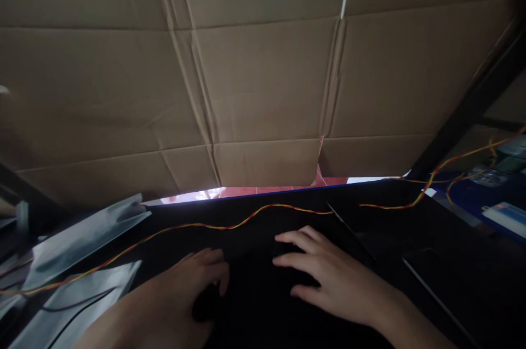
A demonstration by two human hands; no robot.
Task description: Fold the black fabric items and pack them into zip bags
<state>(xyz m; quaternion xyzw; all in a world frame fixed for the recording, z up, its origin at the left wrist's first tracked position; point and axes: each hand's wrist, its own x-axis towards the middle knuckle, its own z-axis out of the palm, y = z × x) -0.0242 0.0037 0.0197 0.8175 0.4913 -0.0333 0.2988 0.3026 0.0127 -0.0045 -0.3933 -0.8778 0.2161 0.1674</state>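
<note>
My left hand (193, 283) rests low on the black tabletop (250, 294), its fingers curled in. A dark rounded shape shows under its palm, too dark to make out. To its right, my right hand (324, 269) reaches in palm down, with its fingers spread apart over the black surface. Any dark item by its fingertips cannot be told from the tabletop. Beyond both hands, a twisted red-and-yellow wire (222, 227) runs across the table. Right of my right hand lies a thin dark flat slab with a pale edge (438, 297).
Creased cardboard sheets (263, 80) stand as a wall behind the table. Clear plastic bags (82, 239) and dark cables lie at the left. A dark thin-edged panel (353, 231) lies past my right hand. A white device with a red light (507, 216) sits far right.
</note>
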